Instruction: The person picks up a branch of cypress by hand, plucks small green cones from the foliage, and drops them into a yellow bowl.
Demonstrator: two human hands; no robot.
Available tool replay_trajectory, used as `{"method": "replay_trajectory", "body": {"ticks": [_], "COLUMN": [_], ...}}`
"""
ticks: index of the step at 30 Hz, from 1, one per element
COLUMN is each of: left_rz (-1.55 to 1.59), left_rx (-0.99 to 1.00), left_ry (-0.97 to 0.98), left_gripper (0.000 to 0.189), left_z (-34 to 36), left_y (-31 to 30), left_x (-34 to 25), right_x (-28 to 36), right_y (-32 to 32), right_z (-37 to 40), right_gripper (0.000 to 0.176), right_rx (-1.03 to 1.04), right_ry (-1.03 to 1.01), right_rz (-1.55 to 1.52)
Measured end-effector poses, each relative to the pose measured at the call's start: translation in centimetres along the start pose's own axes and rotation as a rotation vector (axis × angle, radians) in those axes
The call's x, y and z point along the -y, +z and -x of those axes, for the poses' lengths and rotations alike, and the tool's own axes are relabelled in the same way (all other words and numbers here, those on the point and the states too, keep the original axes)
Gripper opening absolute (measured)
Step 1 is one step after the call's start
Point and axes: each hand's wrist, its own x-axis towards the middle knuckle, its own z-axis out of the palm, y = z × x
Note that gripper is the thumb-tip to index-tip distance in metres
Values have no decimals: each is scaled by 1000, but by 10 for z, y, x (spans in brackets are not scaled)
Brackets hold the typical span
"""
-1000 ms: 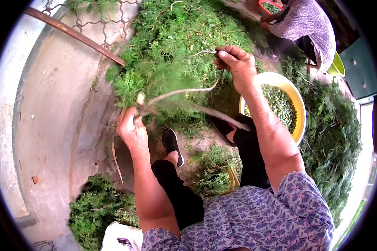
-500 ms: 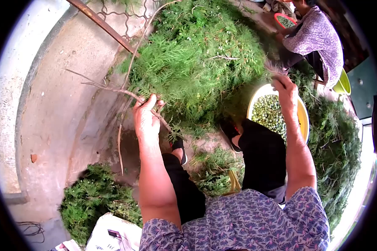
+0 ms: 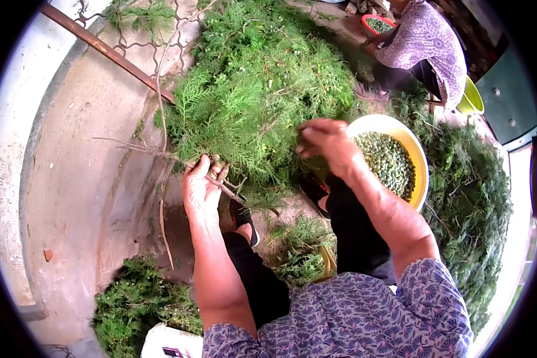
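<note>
- Left hand (image 3: 201, 190): well left of the bowl (image 3: 420, 158), past the pile's lower edge. Grip closed around a bare branch (image 3: 143, 149), fingers wrapped over it and thumb side up.
- Branch: thin, brown and stripped of green. It runs from the hand further away from the bowl, across the concrete wall (image 3: 71, 179). A short stub sticks out of the hand on the bowl side, pointing down toward a black shoe (image 3: 241, 218).
- Right hand (image 3: 323, 142): just left of the bowl's rim, at the near edge of the pile (image 3: 262, 77). Fingers are curled down into the foliage. Grip partly closed; whether it has hold of a sprig cannot be told.
- Pile: a large heap of feathery green cuttings, up and left of the bowl and reaching it.
- Bowl: yellow, on the ground, holding small green berries (image 3: 391, 164).
- More cuttings (image 3: 477, 203) lie banked on the right of the bowl. A small tuft (image 3: 298, 250) lies below and left of it, between the person's legs.
- A separate heap (image 3: 137, 298) lies far down and left of the bowl, at the foot of the wall.
- A rusty bar (image 3: 107, 51) slants across the wall, far up and left of the bowl.
- A second person (image 3: 426, 45) sits above the bowl, with a red bowl (image 3: 376, 24) beside them.
</note>
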Motion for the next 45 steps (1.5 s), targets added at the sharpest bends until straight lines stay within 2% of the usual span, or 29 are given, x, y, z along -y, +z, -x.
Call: {"method": "replay_trajectory", "body": {"ticks": [2, 4, 6, 8, 10, 12, 13, 14, 16, 18, 19, 22, 23, 24, 25, 26, 27, 30, 32, 34, 36, 37, 38, 40, 41, 42, 44, 45], "left_rz": [1, 70, 152, 170, 121, 126, 128, 134, 60, 32, 28, 9, 19, 30, -119, -116, -112, -108, -110, -89, -59, -53, -51, 170, 299, 490, 458, 409], "left_rx": [20, 48, 64, 32, -68, -76, -105, -116, -58, -59, -25, -12, 5, 22, -170, -176, -143, -142, -97, -127, -249, -230, -230, -354, -305, -273, -333, -255], "left_ry": [-9, -47, -120, -123, -75, -24, 0, 1, 49, 32, 5, -29, -58, -86, -59, -57, -30, 43, 41, 69, 142, 198, 197, 123, 117, 138, 196, 223], "left_gripper": [7, 6, 10, 12, 14, 13, 12, 12, 12, 14, 15, 19, 19, 19, 19, 19, 19, 17, 20, 23, 26, 25, 25, 24, 26, 27, 27, 27], "left_z": [-1, -8, -15, -14, -7, -5, -7, -7, -3, -1, -1, -1, -1, -2, -5, -4, -3, 2, 0, -2, -2, -6, -3, 3, 0, 0, 3, 5], "left_y": [0, -12, -19, -16, 0, 7, 7, 8, 10, 11, 9, 7, 5, 3, 4, 6, 6, 6, -1, -2, 1, -5, -2, 9, 1, -2, 5, 4], "left_x": [0, 5, 7, 10, 11, 12, 13, 12, 10, 8, 8, 7, 5, 3, 3, 0, -2, -7, -10, -7, -7, -7, -7, -8, -8, -11, -7, -4], "right_x": [-19, -53, -46, -48, -52, -53, -56, -47, -33, -9, -2, -17, -20, -21, -20, -20, -24, -27, -27, -38, -43, -56, -66, -76, -85, -98, -107, -109], "right_y": [25, 35, 46, 51, 57, 58, 60, 59, 59, 65, 69, 73, 74, 73, 72, 71, 70, 70, 74, 75, 81, 83, 86, 93, 95, 100, 106, 107], "right_z": [-7, -17, -8, -4, -2, 0, -3, -4, -10, -7, -11, -27, -27, -27, -25, -23, -21, -15, -3, -1, 13, 16, 21, 32, 35, 42, 55, 57], "right_gripper": [23, 21, 21, 19, 16, 16, 18, 19, 23, 28, 31, 28, 20, 20, 20, 19, 17, 18, 19, 20, 20, 21, 21, 23, 18, 22, 29, 17], "right_rx": [21, 50, 36, 96, 63, -50, -139, -154, -197, -149, -118, 14, 135, 144, 273, 398, 325, 400, 356, 319, 305, 254, 226, 160, 157, 171, 105, 87], "right_ry": [56, -45, -4, -81, -88, -445, -538, -737, -1044, -1154, -1210, -1176, -1018, -1021, -911, -798, -944, -867, -818, -871, -684, -749, -703, -662, -651, -708, -493, -538], "right_rz": [-4, -21, -106, 54, 53, 439, 377, 390, 516, 734, 964, 1283, 1446, 1444, 1372, 1296, 1276, 1140, 1160, 1066, 1104, 1054, 1012, 912, 834, 666, 788, 718]}}
